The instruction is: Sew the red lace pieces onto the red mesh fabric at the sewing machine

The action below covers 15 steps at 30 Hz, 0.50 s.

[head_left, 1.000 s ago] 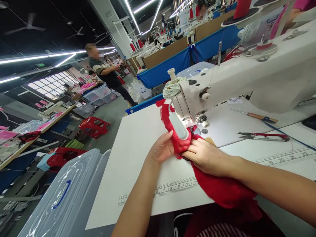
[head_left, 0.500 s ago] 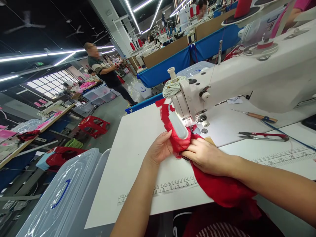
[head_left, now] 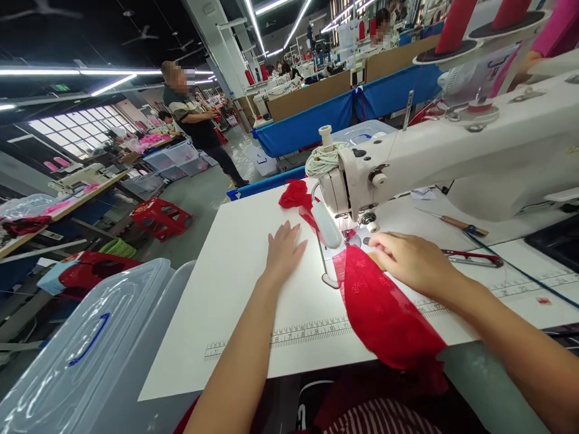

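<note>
A red lace fabric piece lies under the needle area of the white sewing machine and hangs over the table's front edge. More crumpled red fabric is behind the presser foot. My left hand rests palm down on the white tabletop, fingers spread, left of the machine and apart from the fabric. My right hand is just right of the needle, beside the fabric's upper edge. Its fingers are curled together, and whatever they may hold is hidden.
Right of the machine bed lie a wooden-handled awl and red-handled thread snips. A ruler scale runs along the table's front. A lidded clear plastic bin stands left. One person stands in the aisle.
My left hand has let go of the red fabric and moved left onto the tabletop. My right hand has shifted right, off the fabric. The red piece now lies spread out toward the front edge.
</note>
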Available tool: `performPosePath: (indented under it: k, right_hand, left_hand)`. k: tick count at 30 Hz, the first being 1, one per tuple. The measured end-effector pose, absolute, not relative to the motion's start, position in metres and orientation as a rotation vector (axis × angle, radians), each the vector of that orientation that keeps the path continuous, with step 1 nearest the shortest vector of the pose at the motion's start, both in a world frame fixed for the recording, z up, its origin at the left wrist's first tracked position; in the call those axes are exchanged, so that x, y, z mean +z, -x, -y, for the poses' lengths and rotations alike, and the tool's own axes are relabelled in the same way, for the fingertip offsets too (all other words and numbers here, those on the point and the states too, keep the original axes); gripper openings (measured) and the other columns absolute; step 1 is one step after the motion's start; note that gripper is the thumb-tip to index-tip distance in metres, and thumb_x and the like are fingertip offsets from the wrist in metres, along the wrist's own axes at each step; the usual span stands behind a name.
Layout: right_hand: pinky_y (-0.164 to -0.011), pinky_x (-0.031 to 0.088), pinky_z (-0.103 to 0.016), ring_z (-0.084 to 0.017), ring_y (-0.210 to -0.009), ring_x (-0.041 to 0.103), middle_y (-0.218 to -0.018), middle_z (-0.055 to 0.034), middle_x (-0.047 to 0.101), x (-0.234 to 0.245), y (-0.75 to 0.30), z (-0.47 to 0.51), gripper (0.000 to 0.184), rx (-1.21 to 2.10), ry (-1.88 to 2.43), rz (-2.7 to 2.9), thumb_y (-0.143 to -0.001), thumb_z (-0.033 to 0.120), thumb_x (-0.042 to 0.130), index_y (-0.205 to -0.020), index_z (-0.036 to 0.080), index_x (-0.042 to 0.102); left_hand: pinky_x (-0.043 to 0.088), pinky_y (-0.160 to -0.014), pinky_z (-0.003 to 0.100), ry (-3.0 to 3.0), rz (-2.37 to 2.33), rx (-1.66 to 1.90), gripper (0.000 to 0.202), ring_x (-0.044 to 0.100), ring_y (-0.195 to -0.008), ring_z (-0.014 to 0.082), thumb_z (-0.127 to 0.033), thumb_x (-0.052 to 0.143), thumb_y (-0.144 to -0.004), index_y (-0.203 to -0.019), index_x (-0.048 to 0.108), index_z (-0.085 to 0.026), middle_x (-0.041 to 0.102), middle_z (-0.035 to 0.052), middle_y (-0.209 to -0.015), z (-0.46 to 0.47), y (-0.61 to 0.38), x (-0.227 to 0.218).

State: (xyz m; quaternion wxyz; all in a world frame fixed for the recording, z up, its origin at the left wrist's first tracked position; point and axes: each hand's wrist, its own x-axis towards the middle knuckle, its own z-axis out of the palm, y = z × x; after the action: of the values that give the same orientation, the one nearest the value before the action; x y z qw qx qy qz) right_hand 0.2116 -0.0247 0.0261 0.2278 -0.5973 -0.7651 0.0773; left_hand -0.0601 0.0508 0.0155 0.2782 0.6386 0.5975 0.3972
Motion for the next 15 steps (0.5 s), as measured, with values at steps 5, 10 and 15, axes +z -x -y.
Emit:
performPosePath:
  k: [5, 10, 15]
  right_hand:
    - [-0.040, 0.028, -0.028, -0.022, -0.052, 0.062, -0.070, -0.0021, 0.067, 0.010, -0.225, 0.087, 0.017, -0.012, 1.660, 2.095, -0.089, 0.041, 0.051, -0.085, 0.024, 0.053]
    - [-0.037, 0.031, -0.026, -0.018, -0.047, 0.059, -0.064, 0.0023, 0.063, -0.010, -0.237, 0.120, 0.016, 0.166, 1.621, 2.125, -0.095, 0.038, 0.046, -0.083, 0.027, 0.051]
    - [-0.048, 0.042, -0.026, -0.016, -0.052, 0.055, -0.064, 0.0029, 0.059, -0.002, -0.225, 0.120, 0.027, 0.566, 1.605, 1.695, -0.095, 0.049, 0.045, -0.083, 0.027, 0.055]
  left_hand:
    - [0.033, -0.104, 0.041, -1.799, -1.651, 0.929, 0.009, 0.055, -0.110, 0.0323, -0.016, 0.064, -0.076, -0.073, 0.061, -0.024, 0.064, 0.0075, -0.094, -0.030, 0.039, 0.032]
    - [0.039, -0.073, 0.032, -1.812, -1.451, 0.745, 0.037, 0.054, -0.066, 0.0243, -0.021, 0.077, -0.066, -0.050, 0.044, -0.023, 0.039, -0.0011, -0.051, 0.023, 0.007, 0.038]
    - [0.033, -0.062, 0.029, -1.899, -1.425, 0.596, 0.040, 0.040, -0.057, 0.0162, -0.026, 0.078, -0.068, -0.058, 0.040, -0.022, 0.042, -0.0023, -0.059, 0.062, -0.013, 0.035]
